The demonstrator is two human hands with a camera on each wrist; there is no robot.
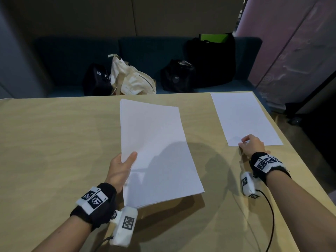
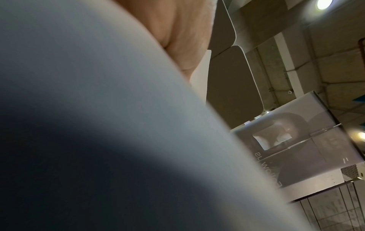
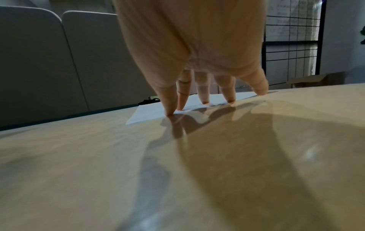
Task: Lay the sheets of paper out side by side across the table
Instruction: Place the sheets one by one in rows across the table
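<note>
A thick stack of white paper is held tilted above the middle of the wooden table. My left hand grips its left edge, thumb on top and fingers underneath. In the left wrist view the stack fills most of the frame, blurred, with my palm behind it. A single sheet lies flat at the table's far right corner. My right hand rests its straight fingertips on that sheet's near edge.
Beyond the table's far edge, a dark blue bench carries a cream tote and black bags. The table's right edge runs just beside the laid sheet. Bare tabletop stretches left of the stack.
</note>
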